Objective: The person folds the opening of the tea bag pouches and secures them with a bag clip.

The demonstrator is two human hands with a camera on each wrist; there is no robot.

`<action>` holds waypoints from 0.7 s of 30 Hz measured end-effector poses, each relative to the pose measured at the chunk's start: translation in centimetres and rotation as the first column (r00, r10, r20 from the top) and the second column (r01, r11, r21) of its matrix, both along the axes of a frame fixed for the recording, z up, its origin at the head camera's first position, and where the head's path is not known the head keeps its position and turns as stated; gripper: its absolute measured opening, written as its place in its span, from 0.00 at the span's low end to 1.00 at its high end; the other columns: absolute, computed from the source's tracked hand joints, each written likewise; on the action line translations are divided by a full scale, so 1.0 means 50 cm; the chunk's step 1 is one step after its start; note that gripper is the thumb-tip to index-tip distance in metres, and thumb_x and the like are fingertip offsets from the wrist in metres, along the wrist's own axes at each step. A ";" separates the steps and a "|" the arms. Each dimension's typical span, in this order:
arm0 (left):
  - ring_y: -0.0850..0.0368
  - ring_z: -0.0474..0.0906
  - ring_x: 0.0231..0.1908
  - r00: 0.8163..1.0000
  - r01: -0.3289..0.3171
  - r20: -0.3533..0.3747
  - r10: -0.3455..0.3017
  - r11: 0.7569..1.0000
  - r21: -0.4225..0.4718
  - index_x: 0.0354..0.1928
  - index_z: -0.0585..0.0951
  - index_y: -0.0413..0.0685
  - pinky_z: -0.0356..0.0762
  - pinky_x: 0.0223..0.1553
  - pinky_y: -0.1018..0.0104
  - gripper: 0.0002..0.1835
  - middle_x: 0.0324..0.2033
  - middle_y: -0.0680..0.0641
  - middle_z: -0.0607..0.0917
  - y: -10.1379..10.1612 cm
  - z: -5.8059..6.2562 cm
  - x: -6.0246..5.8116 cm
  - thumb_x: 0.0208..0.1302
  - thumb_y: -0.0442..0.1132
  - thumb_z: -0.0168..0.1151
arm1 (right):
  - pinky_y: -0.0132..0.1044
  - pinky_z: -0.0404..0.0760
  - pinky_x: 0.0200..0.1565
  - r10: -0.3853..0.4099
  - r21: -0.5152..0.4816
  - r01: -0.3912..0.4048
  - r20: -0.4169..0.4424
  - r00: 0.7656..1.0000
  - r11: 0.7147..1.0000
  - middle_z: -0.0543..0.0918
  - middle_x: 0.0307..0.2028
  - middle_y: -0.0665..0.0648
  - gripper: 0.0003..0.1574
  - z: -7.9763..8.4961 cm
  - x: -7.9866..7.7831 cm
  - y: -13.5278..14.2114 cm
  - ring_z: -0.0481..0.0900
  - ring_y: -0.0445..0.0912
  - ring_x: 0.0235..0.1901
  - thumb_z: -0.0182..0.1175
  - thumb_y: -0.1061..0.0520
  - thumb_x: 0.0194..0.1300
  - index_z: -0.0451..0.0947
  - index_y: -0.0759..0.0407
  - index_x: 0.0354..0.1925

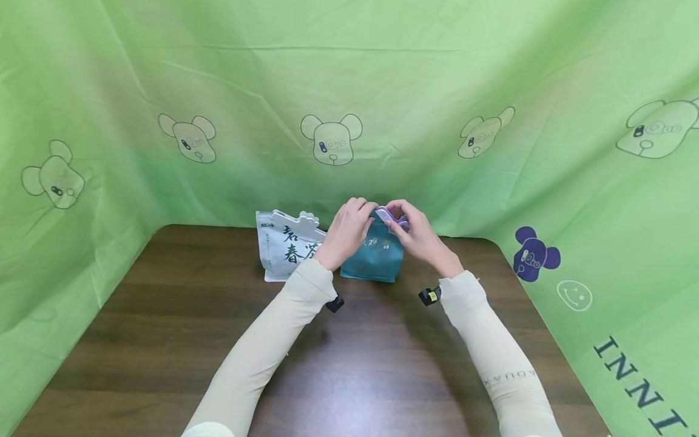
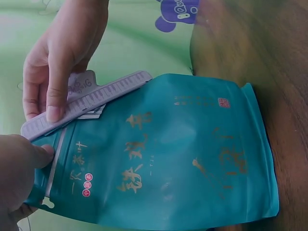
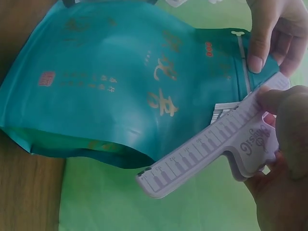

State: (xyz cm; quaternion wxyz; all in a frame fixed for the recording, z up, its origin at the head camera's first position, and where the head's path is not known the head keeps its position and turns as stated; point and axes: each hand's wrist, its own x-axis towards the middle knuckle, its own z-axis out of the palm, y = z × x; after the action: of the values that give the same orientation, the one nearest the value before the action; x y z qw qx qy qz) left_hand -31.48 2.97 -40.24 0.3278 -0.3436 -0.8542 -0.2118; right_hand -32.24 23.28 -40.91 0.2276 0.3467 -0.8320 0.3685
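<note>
A teal tea pouch (image 1: pixel 371 258) with gold lettering stands upright at the back of the table. My left hand (image 1: pixel 349 227) pinches its top edge near one corner, thumb on the printed front, as the right wrist view shows. A pale purple bag clip (image 3: pixel 202 139), printed with piano keys and music lettering, is gripped by my right hand (image 1: pixel 417 233), with the thumb on its bar. This clip lies slanted over the pouch's other top corner. Beside the bar a small white striped piece (image 3: pixel 224 109) shows at the pouch's edge.
Left of the teal pouch stands a pale blue tea pouch (image 1: pixel 273 249) with dark lettering, a white clip (image 1: pixel 297 221) across its top. Green printed cloth (image 1: pixel 333 73) hangs close behind and at both sides of the brown wooden table (image 1: pixel 164 340).
</note>
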 end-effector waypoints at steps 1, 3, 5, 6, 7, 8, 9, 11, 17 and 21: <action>0.48 0.79 0.49 1.000 -0.002 -0.001 0.002 1.000 0.003 0.55 0.82 0.39 0.76 0.54 0.58 0.13 0.45 0.43 0.85 0.000 0.000 0.000 0.70 0.32 0.63 | 0.28 0.77 0.39 0.000 0.003 0.000 0.004 1.000 1.000 0.80 0.39 0.69 0.16 0.001 -0.001 0.000 0.80 0.57 0.37 0.60 0.73 0.68 0.72 0.75 0.53; 0.48 0.80 0.48 1.000 0.000 0.000 0.000 1.000 0.007 0.55 0.83 0.38 0.77 0.54 0.58 0.14 0.45 0.42 0.85 0.000 0.002 0.002 0.70 0.31 0.63 | 0.28 0.77 0.40 0.004 0.010 -0.004 0.015 1.000 1.000 0.80 0.39 0.67 0.16 0.003 -0.001 0.003 0.80 0.55 0.37 0.60 0.71 0.69 0.73 0.73 0.53; 0.48 0.80 0.48 1.000 0.001 0.005 -0.001 1.000 0.004 0.55 0.83 0.38 0.77 0.53 0.58 0.14 0.45 0.42 0.85 0.001 0.004 0.006 0.70 0.31 0.63 | 0.28 0.77 0.40 0.012 0.012 -0.012 0.029 1.000 1.000 0.80 0.39 0.65 0.15 0.004 0.000 0.007 0.80 0.52 0.37 0.60 0.69 0.70 0.73 0.70 0.54; 0.47 0.80 0.48 1.000 0.000 0.007 0.000 1.000 0.001 0.55 0.83 0.38 0.77 0.53 0.58 0.14 0.45 0.42 0.85 0.001 0.005 0.007 0.70 0.31 0.63 | 0.28 0.77 0.40 0.017 0.012 -0.018 0.034 0.999 1.000 0.81 0.40 0.64 0.15 0.005 0.000 0.008 0.80 0.51 0.37 0.60 0.68 0.70 0.73 0.69 0.54; 0.47 0.80 0.48 1.000 -0.002 0.008 0.002 1.000 -0.002 0.55 0.83 0.38 0.77 0.52 0.58 0.14 0.45 0.42 0.85 0.002 0.007 0.009 0.69 0.31 0.63 | 0.28 0.78 0.40 0.024 0.011 -0.025 0.037 0.999 1.000 0.81 0.39 0.63 0.15 0.006 0.001 0.010 0.80 0.51 0.37 0.60 0.68 0.70 0.73 0.69 0.54; 0.48 0.80 0.48 1.000 -0.005 0.010 0.005 1.000 -0.008 0.55 0.83 0.38 0.77 0.52 0.58 0.14 0.45 0.42 0.85 0.002 0.009 0.011 0.70 0.31 0.63 | 0.28 0.78 0.39 0.031 0.011 -0.031 0.039 0.999 0.999 0.81 0.39 0.63 0.15 0.007 0.002 0.011 0.80 0.50 0.37 0.60 0.67 0.71 0.73 0.68 0.54; 0.48 0.80 0.48 1.000 -0.007 0.014 0.007 1.000 -0.015 0.55 0.83 0.38 0.77 0.52 0.58 0.14 0.45 0.42 0.85 0.003 0.010 0.014 0.70 0.31 0.63 | 0.28 0.78 0.39 0.036 0.009 -0.037 0.042 0.998 0.999 0.81 0.39 0.62 0.15 0.007 0.003 0.013 0.80 0.49 0.37 0.60 0.67 0.71 0.73 0.68 0.54; 0.48 0.80 0.48 1.000 -0.011 0.022 0.012 1.000 -0.024 0.55 0.83 0.38 0.77 0.52 0.57 0.13 0.45 0.42 0.85 0.004 0.012 0.019 0.70 0.31 0.62 | 0.28 0.78 0.38 0.035 0.011 -0.035 0.046 0.998 0.999 0.80 0.39 0.64 0.15 0.005 0.007 0.013 0.79 0.50 0.36 0.59 0.69 0.71 0.72 0.70 0.54; 0.48 0.80 0.47 0.999 -0.027 0.030 0.028 0.999 -0.019 0.56 0.82 0.39 0.77 0.51 0.58 0.14 0.44 0.43 0.85 0.002 0.004 0.025 0.71 0.32 0.62 | 0.29 0.78 0.39 0.027 -0.001 -0.027 0.062 0.998 1.000 0.80 0.39 0.64 0.16 -0.007 0.008 0.008 0.78 0.50 0.37 0.59 0.69 0.71 0.72 0.70 0.55; 0.48 0.80 0.47 0.999 -0.025 0.024 0.025 1.000 -0.019 0.56 0.82 0.39 0.77 0.52 0.58 0.14 0.45 0.43 0.85 -0.003 0.001 0.024 0.70 0.32 0.63 | 0.29 0.78 0.40 0.039 -0.005 -0.038 0.050 0.998 0.999 0.80 0.40 0.62 0.15 -0.011 0.006 0.008 0.78 0.47 0.38 0.59 0.67 0.72 0.72 0.67 0.55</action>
State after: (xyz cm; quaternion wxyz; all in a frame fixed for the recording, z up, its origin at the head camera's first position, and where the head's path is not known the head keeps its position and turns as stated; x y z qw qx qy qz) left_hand -30.28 2.84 -40.18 0.3169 -0.3333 -0.8642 -0.2040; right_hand -31.93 23.67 -41.46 0.2001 0.3529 -0.8299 0.3830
